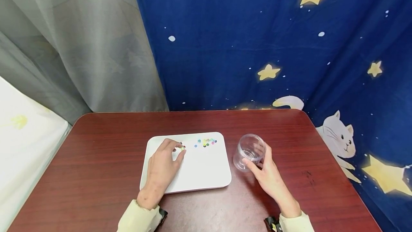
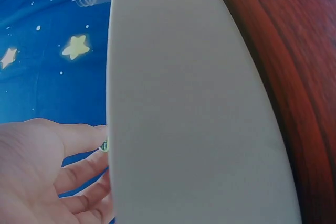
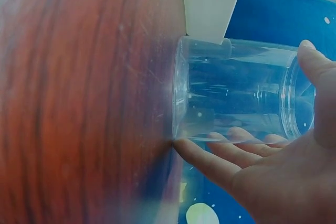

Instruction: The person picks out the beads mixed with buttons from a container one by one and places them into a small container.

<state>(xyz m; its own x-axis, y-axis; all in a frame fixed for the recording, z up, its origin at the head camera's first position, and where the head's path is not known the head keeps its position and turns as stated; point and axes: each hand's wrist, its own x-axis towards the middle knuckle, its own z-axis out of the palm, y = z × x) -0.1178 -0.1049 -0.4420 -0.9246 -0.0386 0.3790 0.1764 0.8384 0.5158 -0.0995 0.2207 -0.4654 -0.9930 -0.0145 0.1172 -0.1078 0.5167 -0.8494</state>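
My left hand (image 1: 163, 164) is over the left part of a white tray (image 1: 201, 171). Its thumb and index finger pinch a small yellow-green bead (image 2: 104, 145), which shows striped in the left wrist view. A few dark beads lie by those fingertips, partly covered by the hand. Farther right on the tray, several small coloured beads (image 1: 206, 143) lie loosely grouped near the far edge. My right hand (image 1: 271, 180) holds a clear plastic jar (image 3: 236, 93), thumb on one side and fingers on the other. The jar stands upright on the table with its threaded mouth uncovered.
The reddish-brown wooden table (image 1: 112, 160) carries the tray and, just right of it, the jar. Behind the table hang a grey curtain (image 1: 83, 46) and a blue star-patterned curtain (image 1: 225, 46). White cloth (image 1: 25, 153) lies beyond the left edge.
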